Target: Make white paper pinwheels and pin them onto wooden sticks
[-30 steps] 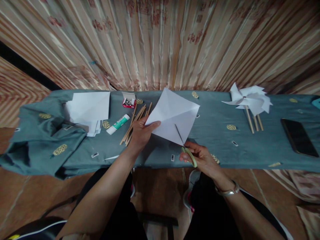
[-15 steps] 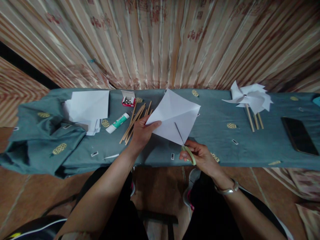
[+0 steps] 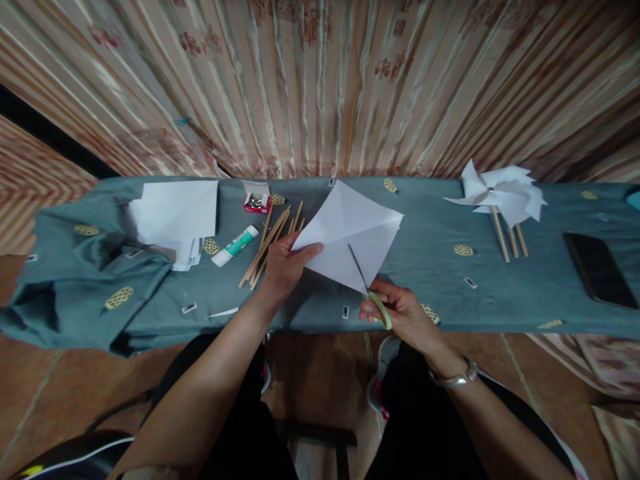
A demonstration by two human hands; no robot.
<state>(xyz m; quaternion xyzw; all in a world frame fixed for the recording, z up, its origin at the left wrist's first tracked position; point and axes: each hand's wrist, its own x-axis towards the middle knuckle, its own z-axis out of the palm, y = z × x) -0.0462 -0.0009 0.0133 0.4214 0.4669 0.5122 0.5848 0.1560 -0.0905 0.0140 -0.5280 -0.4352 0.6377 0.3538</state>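
Note:
A square white sheet of paper (image 3: 345, 223) with fold creases is held up over the table, one corner pointing toward me. My left hand (image 3: 286, 265) pinches its left corner, thumb on top. My right hand (image 3: 397, 305) is closed around the pale green handles of a pair of scissors (image 3: 377, 308). One scissor blade lies over the paper, running from the near corner toward the middle. The other blade is hidden under the sheet. Wooden sticks (image 3: 267, 245) lie in a loose bundle just beyond my left hand.
A glue stick (image 3: 235, 247) and an open red box of metal pins (image 3: 257, 200) lie left of the sticks. Further left is a stack of white paper (image 3: 180, 210). Paper pinwheels (image 3: 500, 193) on sticks and a phone (image 3: 599, 270) rest at the right. A paper sliver (image 3: 223, 312) lies near the front edge.
The sheet's right and near corners have shifted very slightly to the right and toward me. Both hands keep their hold, and the scissors stay almost in place.

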